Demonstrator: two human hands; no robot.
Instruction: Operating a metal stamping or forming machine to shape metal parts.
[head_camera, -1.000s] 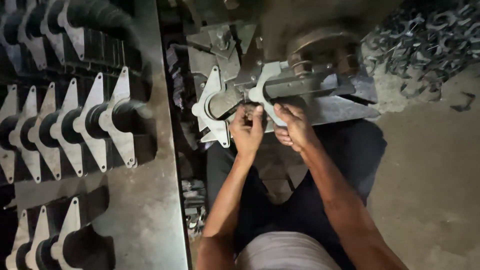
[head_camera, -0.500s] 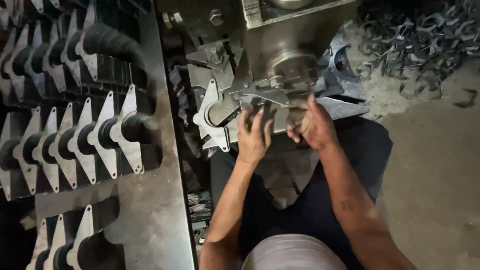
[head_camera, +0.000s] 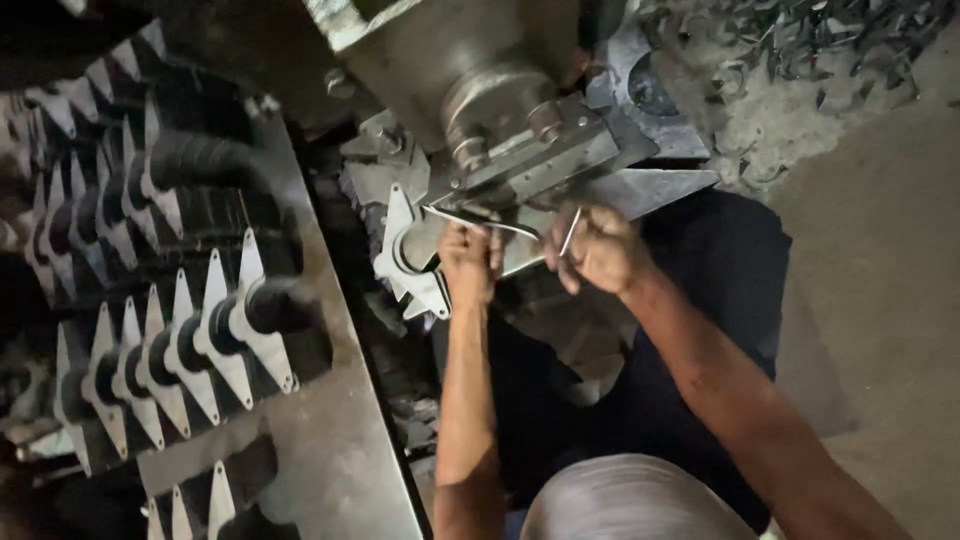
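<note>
Left hand (head_camera: 470, 262) and right hand (head_camera: 598, 250) both grip a thin metal plate (head_camera: 500, 224) under the press (head_camera: 470, 90).

dim, murky view with deep shadows at left, soft motion blur, faint sheen on metal.

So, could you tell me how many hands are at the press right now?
2: the left hand and the right hand both grip a thin metal piece under the press head.
</note>
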